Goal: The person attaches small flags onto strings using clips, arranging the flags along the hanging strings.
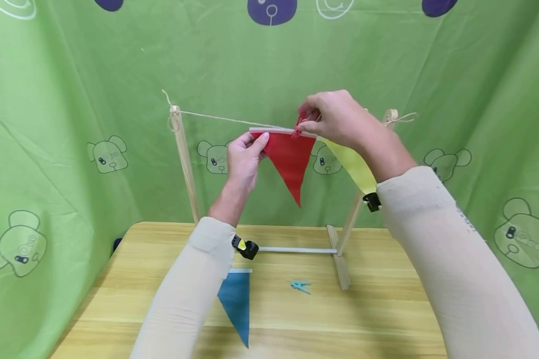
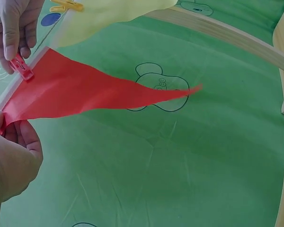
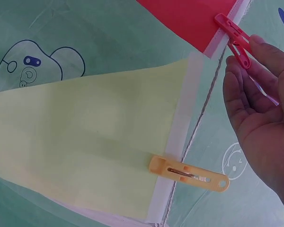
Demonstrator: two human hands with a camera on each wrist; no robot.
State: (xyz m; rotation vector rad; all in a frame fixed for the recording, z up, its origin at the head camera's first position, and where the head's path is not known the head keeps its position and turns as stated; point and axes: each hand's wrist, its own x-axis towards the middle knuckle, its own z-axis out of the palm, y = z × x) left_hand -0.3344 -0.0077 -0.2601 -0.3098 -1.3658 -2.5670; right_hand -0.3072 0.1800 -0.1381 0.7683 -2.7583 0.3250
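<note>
A red triangular pennant (image 1: 290, 154) with a white top edge hangs point-down along a thin string (image 1: 224, 118). My left hand (image 1: 245, 157) pinches its top left corner between thumb and fingers. Near the other top corner, my right hand (image 1: 337, 117) pinches the handles of a red clothespin (image 3: 233, 40), whose jaws lie over the pennant's white edge. Beside it a yellow pennant (image 3: 90, 137) hangs on the string, held by an orange-yellow clothespin (image 3: 189, 176). In the head view my right arm partly covers the yellow pennant.
The string runs between two wooden posts, the left post (image 1: 185, 164) and the right post (image 1: 352, 217), joined low by a white bar (image 1: 296, 250). On the wooden table (image 1: 386, 299) lie a blue pennant (image 1: 238, 304) and a light-blue clothespin (image 1: 301, 286). A green curtain (image 1: 152, 60) stands behind.
</note>
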